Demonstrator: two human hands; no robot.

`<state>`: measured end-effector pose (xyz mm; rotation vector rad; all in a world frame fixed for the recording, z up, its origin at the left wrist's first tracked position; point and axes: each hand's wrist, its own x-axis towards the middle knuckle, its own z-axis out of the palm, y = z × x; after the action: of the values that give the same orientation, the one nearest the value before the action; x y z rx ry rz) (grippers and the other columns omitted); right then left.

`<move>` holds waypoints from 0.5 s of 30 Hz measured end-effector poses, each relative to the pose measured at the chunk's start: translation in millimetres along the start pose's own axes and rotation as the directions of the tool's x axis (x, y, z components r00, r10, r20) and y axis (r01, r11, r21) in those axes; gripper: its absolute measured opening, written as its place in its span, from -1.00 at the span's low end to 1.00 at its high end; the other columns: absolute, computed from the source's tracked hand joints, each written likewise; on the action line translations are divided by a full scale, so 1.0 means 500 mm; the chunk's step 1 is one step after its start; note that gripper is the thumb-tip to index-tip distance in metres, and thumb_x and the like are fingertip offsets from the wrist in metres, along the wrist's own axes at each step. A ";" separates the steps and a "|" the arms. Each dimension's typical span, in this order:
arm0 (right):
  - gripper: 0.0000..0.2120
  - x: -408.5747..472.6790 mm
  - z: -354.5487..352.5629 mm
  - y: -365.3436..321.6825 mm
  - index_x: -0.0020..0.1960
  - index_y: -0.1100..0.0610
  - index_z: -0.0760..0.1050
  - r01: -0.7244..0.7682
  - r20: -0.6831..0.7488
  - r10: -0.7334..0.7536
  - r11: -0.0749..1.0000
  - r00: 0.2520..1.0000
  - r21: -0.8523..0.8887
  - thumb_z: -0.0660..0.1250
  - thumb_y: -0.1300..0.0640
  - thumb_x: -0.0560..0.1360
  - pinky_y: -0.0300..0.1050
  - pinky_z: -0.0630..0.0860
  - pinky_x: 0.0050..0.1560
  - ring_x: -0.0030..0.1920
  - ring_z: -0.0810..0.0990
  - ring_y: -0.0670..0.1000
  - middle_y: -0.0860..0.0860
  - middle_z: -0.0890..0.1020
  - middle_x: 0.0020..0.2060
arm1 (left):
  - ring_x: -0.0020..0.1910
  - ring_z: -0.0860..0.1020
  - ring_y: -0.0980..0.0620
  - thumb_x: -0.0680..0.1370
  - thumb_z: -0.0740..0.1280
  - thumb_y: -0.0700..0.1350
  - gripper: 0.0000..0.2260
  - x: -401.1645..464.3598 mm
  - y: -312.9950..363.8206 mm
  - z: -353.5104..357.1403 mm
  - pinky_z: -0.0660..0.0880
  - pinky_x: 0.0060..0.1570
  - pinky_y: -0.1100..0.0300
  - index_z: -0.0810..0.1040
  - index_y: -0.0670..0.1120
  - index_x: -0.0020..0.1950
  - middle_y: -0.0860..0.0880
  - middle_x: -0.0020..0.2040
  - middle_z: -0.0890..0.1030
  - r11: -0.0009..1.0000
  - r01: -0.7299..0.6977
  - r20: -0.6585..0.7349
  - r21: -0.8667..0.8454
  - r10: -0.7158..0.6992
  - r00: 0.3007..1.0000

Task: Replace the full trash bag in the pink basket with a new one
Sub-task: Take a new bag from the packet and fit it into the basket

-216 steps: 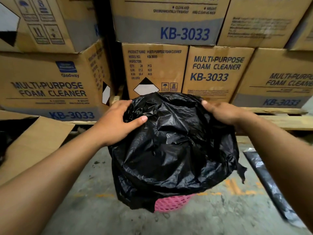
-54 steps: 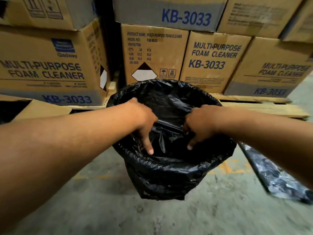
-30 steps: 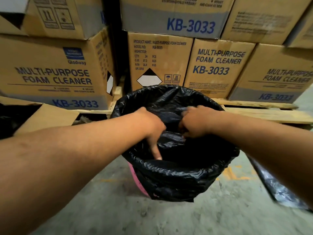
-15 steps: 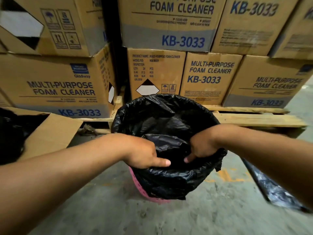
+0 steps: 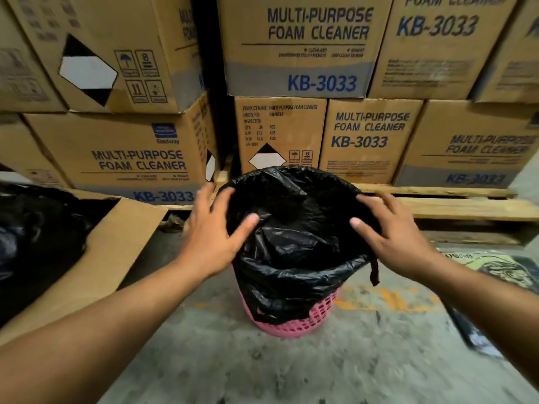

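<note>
The left hand (image 5: 211,240) is spread, fingers straight and apart, at the 9 o'clock side of the bag (image 5: 294,228) mouth; whether it touches the plastic is unclear. The right hand (image 5: 396,237) is likewise splayed at 3 o'clock, its fingers on or just above the rim. Neither grips anything.

The black bag lines the basket (image 5: 291,325), its edge folded down over the outside so that only the pink lattice foot shows at 6 o'clock. A loose strip of plastic hangs at the right side.

The basket stands on a grey, stained concrete floor (image 5: 291,371) with worn yellow paint marks to its right. At 9 o'clock lies a flattened cardboard flap (image 5: 96,258) with another black bag (image 5: 32,237) beside it. At 3 o'clock a dark plastic packet (image 5: 495,272) lies on the floor. At 12 o'clock a wooden pallet (image 5: 455,205) carries stacked cartons (image 5: 367,138) printed "MULTI-PURPOSE FOAM CLEANER KB-3033", filling the background.
</note>
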<state>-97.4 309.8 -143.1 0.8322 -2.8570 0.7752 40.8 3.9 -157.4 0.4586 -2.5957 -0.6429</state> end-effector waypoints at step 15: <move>-0.27 0.025 0.045 0.045 0.54 -0.26 -0.05 -0.285 0.222 0.182 0.710 0.958 0.645 0.19 -0.36 0.49 -0.16 0.24 0.33 0.38 0.27 -0.16 -0.30 0.23 0.46 | 0.55 0.11 -0.01 0.46 0.12 0.45 -0.19 0.025 -0.010 0.074 0.09 0.33 0.14 -0.03 0.10 0.59 0.00 0.60 0.12 0.837 0.330 0.124 -0.436 -0.308 0.943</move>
<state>-118.1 309.3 -170.5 0.5691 -2.8233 1.9397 13.9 8.2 -185.4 0.7313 -2.3157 -1.3503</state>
